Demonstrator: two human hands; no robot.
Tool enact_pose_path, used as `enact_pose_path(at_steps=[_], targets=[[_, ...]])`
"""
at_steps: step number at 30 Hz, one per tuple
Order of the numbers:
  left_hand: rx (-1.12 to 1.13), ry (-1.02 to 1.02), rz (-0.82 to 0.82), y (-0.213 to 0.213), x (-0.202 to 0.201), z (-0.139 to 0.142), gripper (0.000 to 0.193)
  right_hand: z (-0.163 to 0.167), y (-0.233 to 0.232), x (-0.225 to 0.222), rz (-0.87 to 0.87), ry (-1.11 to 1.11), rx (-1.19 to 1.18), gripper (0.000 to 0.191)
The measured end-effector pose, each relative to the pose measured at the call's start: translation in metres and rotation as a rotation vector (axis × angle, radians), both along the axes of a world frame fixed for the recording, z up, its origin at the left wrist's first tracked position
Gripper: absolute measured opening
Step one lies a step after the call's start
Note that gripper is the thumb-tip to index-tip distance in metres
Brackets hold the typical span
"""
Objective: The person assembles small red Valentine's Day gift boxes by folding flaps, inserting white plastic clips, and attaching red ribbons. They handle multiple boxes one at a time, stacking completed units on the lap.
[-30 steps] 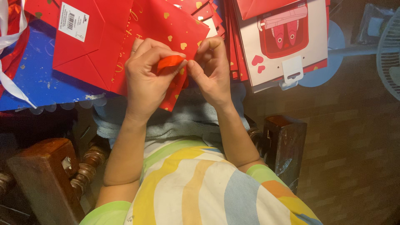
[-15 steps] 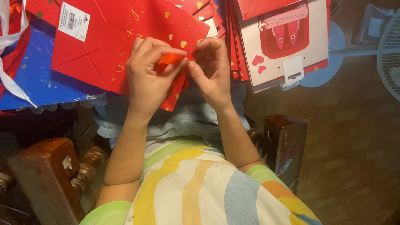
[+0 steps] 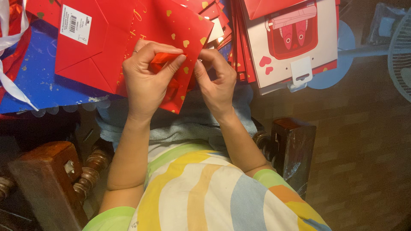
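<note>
Little had shifted since the earlier frame: the ribbon (image 3: 165, 57) was held pinched in the closed left hand (image 3: 147, 79) over the red bag (image 3: 141, 25), its long axis running rightward to the right hand (image 3: 216, 79), whose fingertips were closed on it.

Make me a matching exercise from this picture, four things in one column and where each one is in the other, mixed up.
Things:
1. red ribbon
2. white bag with a red fish tin picture
3. blue sheet
4. fan

Places:
A. far right edge
B. pinched between left hand and right hand
C. upper right of the hands
D. left, under the red gift bag

Pairs: 1-B, 2-C, 3-D, 4-A
</note>
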State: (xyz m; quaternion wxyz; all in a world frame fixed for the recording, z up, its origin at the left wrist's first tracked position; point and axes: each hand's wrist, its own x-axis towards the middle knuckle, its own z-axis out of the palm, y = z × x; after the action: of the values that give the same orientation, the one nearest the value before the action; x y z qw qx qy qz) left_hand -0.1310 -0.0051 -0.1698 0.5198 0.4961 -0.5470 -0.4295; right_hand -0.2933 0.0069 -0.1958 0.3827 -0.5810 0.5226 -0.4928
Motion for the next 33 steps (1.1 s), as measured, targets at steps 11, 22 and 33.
enact_pose_path(at_steps=[11, 22, 33], targets=[[0.034, 0.016, -0.006, 0.001, 0.003, 0.001, 0.008, -0.008, -0.003, -0.003, 0.113, -0.196, 0.109, 0.013], [0.064, 0.056, -0.020, 0.000, 0.001, 0.001, 0.006, -0.018, -0.006, -0.006, 0.125, -0.402, 0.214, 0.015], [0.131, 0.180, -0.073, -0.002, 0.002, -0.002, 0.007, -0.006, -0.008, -0.005, 0.077, -0.244, 0.135, 0.010]])
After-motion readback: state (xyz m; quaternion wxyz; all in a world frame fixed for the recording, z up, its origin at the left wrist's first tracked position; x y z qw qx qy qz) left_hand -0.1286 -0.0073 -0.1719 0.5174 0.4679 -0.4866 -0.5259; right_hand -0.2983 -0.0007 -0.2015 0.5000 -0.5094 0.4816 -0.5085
